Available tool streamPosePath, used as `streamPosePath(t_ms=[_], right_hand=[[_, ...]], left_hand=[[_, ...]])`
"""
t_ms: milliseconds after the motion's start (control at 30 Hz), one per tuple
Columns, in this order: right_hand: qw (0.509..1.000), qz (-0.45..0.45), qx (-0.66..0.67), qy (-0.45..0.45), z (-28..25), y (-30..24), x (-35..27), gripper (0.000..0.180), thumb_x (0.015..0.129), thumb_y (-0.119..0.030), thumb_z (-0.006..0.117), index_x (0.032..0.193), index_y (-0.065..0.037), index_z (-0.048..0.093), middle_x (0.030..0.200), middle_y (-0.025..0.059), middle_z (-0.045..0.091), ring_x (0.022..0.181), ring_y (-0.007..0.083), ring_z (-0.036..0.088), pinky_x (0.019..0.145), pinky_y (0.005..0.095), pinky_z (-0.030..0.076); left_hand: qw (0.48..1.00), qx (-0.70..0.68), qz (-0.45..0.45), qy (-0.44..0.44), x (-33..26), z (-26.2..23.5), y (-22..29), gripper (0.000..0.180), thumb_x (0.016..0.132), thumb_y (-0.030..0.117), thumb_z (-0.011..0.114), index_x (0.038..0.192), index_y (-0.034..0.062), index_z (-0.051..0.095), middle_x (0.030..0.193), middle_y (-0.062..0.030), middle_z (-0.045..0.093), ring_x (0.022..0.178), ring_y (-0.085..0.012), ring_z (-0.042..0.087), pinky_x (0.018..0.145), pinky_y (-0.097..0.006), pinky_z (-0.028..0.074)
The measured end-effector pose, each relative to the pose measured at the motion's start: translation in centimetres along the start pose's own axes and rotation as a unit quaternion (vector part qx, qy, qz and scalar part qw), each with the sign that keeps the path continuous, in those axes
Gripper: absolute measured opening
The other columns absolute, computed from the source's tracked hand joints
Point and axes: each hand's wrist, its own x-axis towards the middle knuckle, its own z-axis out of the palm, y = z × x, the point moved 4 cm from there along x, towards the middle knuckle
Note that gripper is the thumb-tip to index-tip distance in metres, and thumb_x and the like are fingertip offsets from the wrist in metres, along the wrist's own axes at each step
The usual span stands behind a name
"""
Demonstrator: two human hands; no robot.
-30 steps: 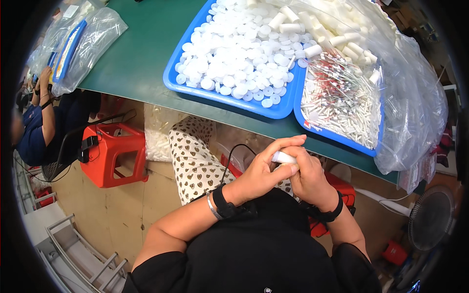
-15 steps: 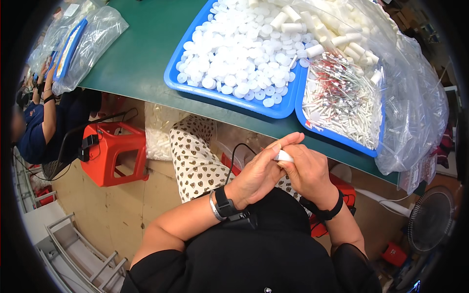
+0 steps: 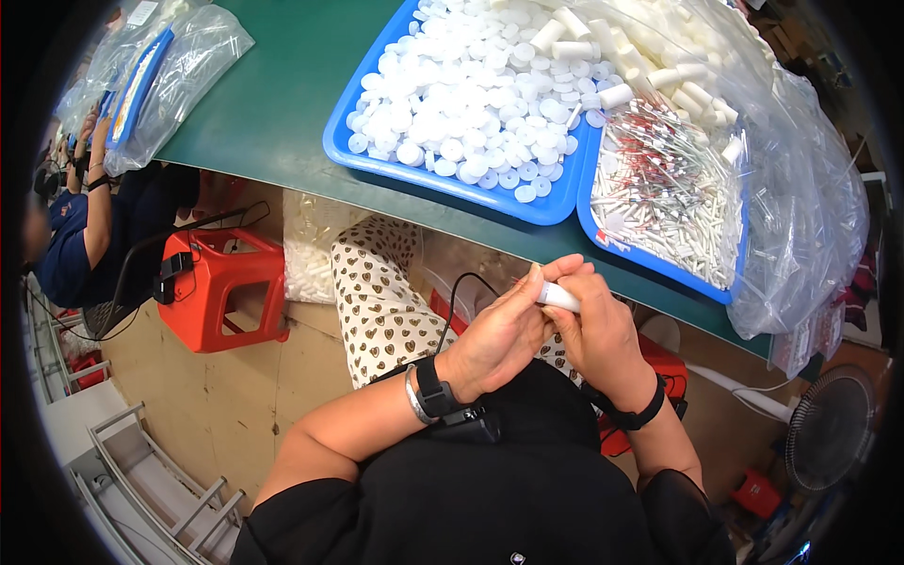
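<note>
In front of my body, just off the table's near edge, my two hands meet at a short white cylinder (image 3: 562,298). My right hand (image 3: 605,330) grips it between thumb and curled fingers. My left hand (image 3: 499,339) closes on its left end, with the thumb pressed there; the fingers behind are partly hidden. A few thin strands seem to stick out by the left thumb, too small to name. Beyond my hands lies a blue tray (image 3: 452,193) full of white translucent discs (image 3: 471,104). To its right, a smaller blue tray (image 3: 664,273) holds thin white pieces with red and silvery wires (image 3: 650,155).
Cream cylinders (image 3: 659,75) are heaped under clear plastic bagging (image 3: 800,179) on the green table (image 3: 273,104). A red stool (image 3: 221,292) stands at left, near another person (image 3: 75,235) with a blue tray (image 3: 141,89). A fan (image 3: 833,428) is at right.
More of the white cylinder shows between my hands now, and its visible part lies slightly further right. My right fingers have shifted on it. The whole view has moved a little.
</note>
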Motion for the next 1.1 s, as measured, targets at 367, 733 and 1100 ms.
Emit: streamPosePath(t_ms=[367,733,1100], right_hand=[[0.997,0.067,0.038,0.02,1.8,-0.9,0.3,0.027,0.089,-0.008,0.064,0.11,0.001,0.052,0.088,0.0169,0.063,0.07,0.0346,0.065,0.058,0.0397,0.051],[0.968,0.149,0.203,-0.007,3.0,-1.2,-0.2,0.02,0.097,-0.012,0.055,0.112,0.0,0.049,0.088,0.0137,0.064,0.07,0.0267,0.065,0.06,0.035,0.05],[0.556,0.414,0.7,-0.172,4.5,0.2,-1.6,0.037,0.106,-0.033,0.035,0.112,-0.001,0.052,0.067,-0.0001,0.046,0.042,0.0026,0.029,0.039,0.0181,0.024]], left_hand=[[0.998,-0.025,0.056,0.024,0.3,0.1,-0.2,0.05,0.104,0.048,0.029,0.134,0.0112,0.043,0.15,-0.0086,0.035,0.135,-0.026,0.039,0.113,-0.043,0.033],[0.978,0.185,0.085,0.046,-0.8,-1.0,-0.2,0.067,0.101,0.056,0.02,0.148,0.0079,0.025,0.147,-0.0133,0.038,0.132,-0.0249,0.043,0.109,-0.041,0.038],[0.986,0.158,0.028,0.041,-2.1,-1.7,1.8,0.064,0.104,0.051,0.021,0.148,0.0044,0.03,0.147,-0.0147,0.04,0.122,-0.0226,0.052,0.106,-0.04,0.04]])
